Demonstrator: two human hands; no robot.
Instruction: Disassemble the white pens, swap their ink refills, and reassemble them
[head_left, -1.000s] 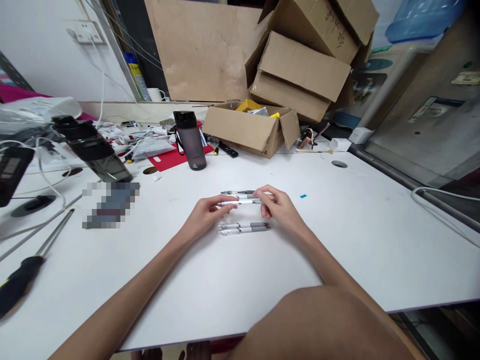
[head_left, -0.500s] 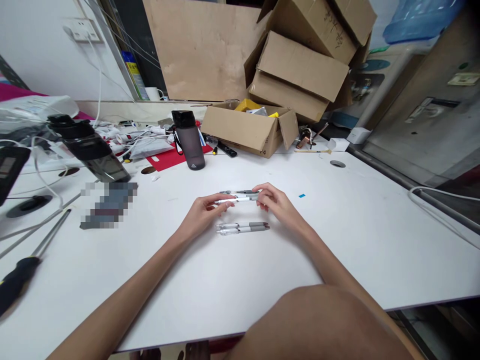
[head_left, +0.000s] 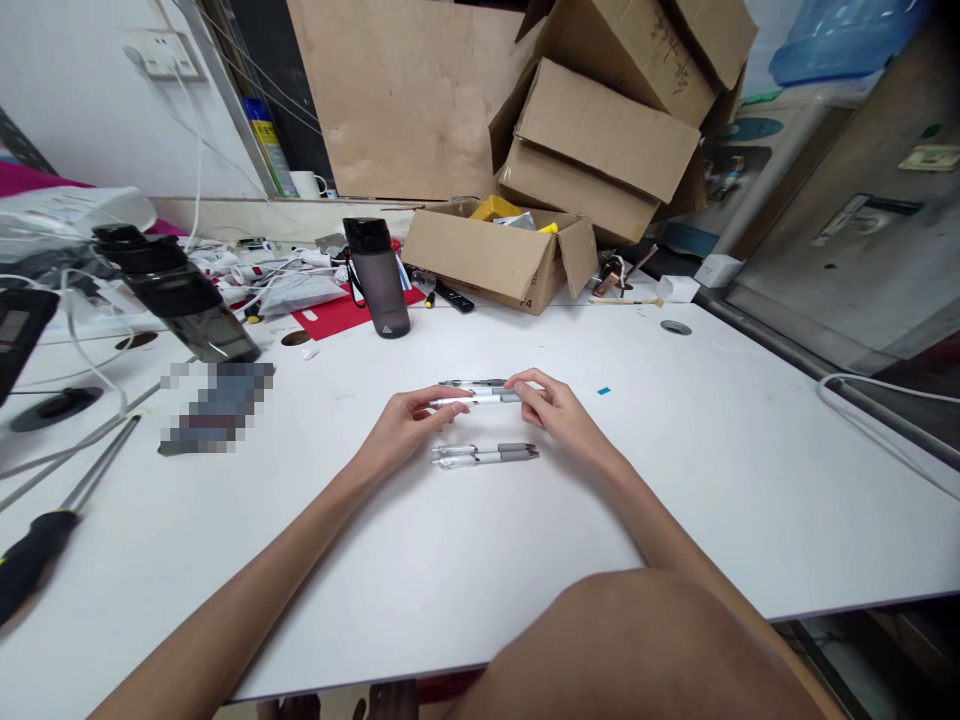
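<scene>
My left hand [head_left: 409, 425] and my right hand [head_left: 559, 415] hold one white pen [head_left: 480, 399] between them, left fingers on its clear end, right fingers on its grey grip end. It lies level just above the white table [head_left: 712, 460]. Another pen [head_left: 472, 383] lies on the table right behind it. Two more pens [head_left: 484, 455] lie side by side on the table just in front of my hands.
A dark water bottle [head_left: 377, 278] stands behind, with a second, larger bottle [head_left: 176, 295] at the left. An open cardboard box [head_left: 499, 255] and stacked boxes [head_left: 615, 130] fill the back. A black-handled screwdriver [head_left: 52, 525] lies at the left edge. A white cable [head_left: 877, 405] runs at the right.
The hands and the held pen have stayed almost in place; the pen has shifted only slightly between the fingers.
</scene>
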